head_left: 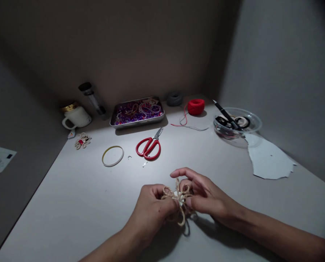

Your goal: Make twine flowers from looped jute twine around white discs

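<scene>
A small flower of looped tan twine is held just above the table near the front edge. My left hand is closed on its left side, fingers curled round the loops. My right hand pinches its right side with thumb and fingers, the index finger stretched out above it. A loose loop of twine hangs down below the hands. What lies at the flower's centre is too small to make out.
Red scissors, a thin ring and a finished twine flower lie further back. A metal tray of purple beads, a white mug, red thread ball, glass bowl with pen and white paper stand behind.
</scene>
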The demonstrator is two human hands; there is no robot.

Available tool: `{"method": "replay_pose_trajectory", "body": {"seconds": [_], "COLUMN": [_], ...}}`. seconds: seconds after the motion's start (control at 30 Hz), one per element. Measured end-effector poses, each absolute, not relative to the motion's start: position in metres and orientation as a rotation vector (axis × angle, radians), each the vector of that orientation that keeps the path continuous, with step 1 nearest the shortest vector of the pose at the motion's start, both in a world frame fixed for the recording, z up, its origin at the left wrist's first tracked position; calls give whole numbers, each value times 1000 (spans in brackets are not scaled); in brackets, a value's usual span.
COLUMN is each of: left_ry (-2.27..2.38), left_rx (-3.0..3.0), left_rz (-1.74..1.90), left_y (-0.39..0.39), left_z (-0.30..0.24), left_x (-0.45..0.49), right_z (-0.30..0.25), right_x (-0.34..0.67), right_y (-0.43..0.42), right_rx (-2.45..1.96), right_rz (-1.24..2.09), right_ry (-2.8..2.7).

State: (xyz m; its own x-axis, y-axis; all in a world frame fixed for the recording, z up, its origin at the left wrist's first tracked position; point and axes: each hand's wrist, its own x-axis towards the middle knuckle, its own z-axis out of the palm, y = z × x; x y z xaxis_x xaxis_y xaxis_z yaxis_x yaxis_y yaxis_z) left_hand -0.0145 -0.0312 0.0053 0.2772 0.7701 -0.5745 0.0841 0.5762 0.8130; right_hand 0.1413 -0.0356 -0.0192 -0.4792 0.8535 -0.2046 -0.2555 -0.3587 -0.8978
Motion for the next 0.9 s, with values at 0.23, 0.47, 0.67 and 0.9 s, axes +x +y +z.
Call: {"method": "replay_pose_trajectory", "body": {"seconds": [0.23,0.47,0.67,0.9], "left_ry": [1237,1160,1207,1237], "left_rx": [912,993,940,937], "left_rz": [534,518,540,558], "left_y": [-32,-32,-31,-28], "left_z": [3,4,2,-4], "left_x": [-11,-16,-11,-11], "right_z": [-17,-19,-20,-17], "right_x": [136,134,136,136], "right_y": [-35,-35,-36,-31], "right_rx": [-1072,-1145,-1090,-1060], "right_rz": [1815,1689,1749,1822], "right_ry": [-1182,-1204,-1172,-1106]}}
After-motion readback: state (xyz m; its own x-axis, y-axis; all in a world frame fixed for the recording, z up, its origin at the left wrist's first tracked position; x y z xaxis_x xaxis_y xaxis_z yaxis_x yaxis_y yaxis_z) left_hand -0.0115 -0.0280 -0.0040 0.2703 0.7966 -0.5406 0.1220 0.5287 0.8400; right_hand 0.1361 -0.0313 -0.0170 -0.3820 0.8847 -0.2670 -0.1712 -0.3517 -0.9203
